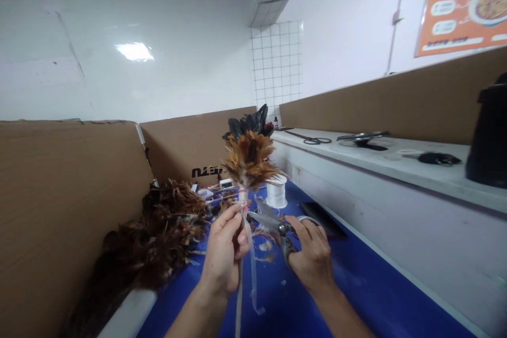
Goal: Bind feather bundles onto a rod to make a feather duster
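My left hand [226,245] is closed round the thin stick of a feather duster [250,156], which stands upright with brown feathers below and black ones on top. White tape binds the feathers' base, and a loose strip of clear tape [253,269] hangs down past my fingers. In my right hand [311,253] is a pair of scissors [282,228], fingers through the handles. Their blades are spread and point left, close to the binding just above my left fingertips. Whether the blades touch the tape, I cannot tell.
Brown feathers [158,237] lie piled on the left of the blue table [309,306]. Behind the scissors stands a white spool [276,193], with a dark flat object [322,219] to its right. Cardboard walls [59,211] enclose the left. Another pair of scissors [317,140] rests on the white ledge.
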`<state>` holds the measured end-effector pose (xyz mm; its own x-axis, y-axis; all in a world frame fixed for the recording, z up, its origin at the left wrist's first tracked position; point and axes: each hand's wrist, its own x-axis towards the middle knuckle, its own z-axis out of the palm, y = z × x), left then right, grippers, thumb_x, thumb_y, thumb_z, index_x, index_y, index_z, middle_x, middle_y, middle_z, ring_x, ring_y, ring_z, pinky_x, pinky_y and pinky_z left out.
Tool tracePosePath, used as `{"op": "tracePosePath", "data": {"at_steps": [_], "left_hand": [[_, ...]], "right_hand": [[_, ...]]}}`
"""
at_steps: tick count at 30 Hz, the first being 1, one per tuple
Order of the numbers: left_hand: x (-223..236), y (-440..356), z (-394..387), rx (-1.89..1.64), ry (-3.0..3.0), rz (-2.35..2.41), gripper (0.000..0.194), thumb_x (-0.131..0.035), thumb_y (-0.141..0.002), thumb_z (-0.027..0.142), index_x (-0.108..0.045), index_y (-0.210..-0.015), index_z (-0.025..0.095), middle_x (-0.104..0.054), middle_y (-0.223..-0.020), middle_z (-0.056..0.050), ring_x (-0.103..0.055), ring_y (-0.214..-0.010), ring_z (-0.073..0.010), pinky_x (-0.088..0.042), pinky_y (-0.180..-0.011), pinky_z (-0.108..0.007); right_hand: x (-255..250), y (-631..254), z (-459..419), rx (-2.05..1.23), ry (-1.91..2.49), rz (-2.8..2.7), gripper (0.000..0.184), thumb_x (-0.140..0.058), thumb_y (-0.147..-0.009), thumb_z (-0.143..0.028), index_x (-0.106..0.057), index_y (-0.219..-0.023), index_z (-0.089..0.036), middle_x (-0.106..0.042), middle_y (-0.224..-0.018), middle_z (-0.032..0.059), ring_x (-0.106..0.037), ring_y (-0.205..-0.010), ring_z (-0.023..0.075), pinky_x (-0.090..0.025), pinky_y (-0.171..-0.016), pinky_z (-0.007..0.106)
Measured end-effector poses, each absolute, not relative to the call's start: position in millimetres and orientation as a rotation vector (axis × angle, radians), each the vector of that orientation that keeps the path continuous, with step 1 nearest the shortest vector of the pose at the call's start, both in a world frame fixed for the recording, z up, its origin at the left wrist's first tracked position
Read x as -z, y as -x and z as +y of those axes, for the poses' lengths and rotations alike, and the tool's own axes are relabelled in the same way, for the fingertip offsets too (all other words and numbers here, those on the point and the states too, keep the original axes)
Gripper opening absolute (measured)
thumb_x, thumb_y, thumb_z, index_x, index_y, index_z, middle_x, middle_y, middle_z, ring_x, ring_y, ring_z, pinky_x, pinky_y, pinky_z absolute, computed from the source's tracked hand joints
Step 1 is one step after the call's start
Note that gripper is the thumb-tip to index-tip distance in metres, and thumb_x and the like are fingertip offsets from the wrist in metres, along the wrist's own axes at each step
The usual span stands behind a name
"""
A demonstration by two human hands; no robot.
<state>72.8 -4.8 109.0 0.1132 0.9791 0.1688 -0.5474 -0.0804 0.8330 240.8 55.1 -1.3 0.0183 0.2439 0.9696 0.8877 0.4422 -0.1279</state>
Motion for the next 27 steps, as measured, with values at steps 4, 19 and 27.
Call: {"op": "tracePosePath", "data": {"at_steps": [4,19,27], "left_hand": [[-108,-71,-5,-1.381,-0.951,0.594,0.015,-0.058,-0.078,0.025,-0.055,-0.087,0.013,-0.031,-0.047,0.008,-0.016,-0.039,-0.0005,-0.007,-0.036,-0.014],[-104,-81,-5,-1.341,-0.967,0.663,0.021,-0.059,-0.075,0.026,-0.056,-0.091,0.013,-0.033,-0.045,0.008,-0.016,-0.037,-0.0008,-0.007,-0.036,-0.015],[-100,-88,-6,-1.325,-0.959,0.696,0.023,-0.056,-0.074,0.025,-0.056,-0.094,0.014,-0.034,-0.045,0.008,-0.018,-0.037,-0.0018,-0.009,-0.036,-0.016]], "right_hand": [[1,-237,53,0.643,1.012,-1.535,0.036,-0.061,-0.075,-0.027,-0.055,-0.108,-0.015,-0.06,-0.089,0.0091,-0.056,-0.087,0.0232,-0.042,-0.081,0.038],[-2,-235,48,0.624,0.943,-1.517,0.037,-0.063,-0.074,-0.022,-0.055,-0.109,-0.016,-0.059,-0.087,0.0082,-0.056,-0.084,0.022,-0.043,-0.078,0.037],[-6,-235,45,0.691,0.957,-1.506,0.032,-0.061,-0.075,-0.022,-0.056,-0.106,-0.015,-0.059,-0.083,0.008,-0.055,-0.08,0.0215,-0.043,-0.076,0.036]]}}
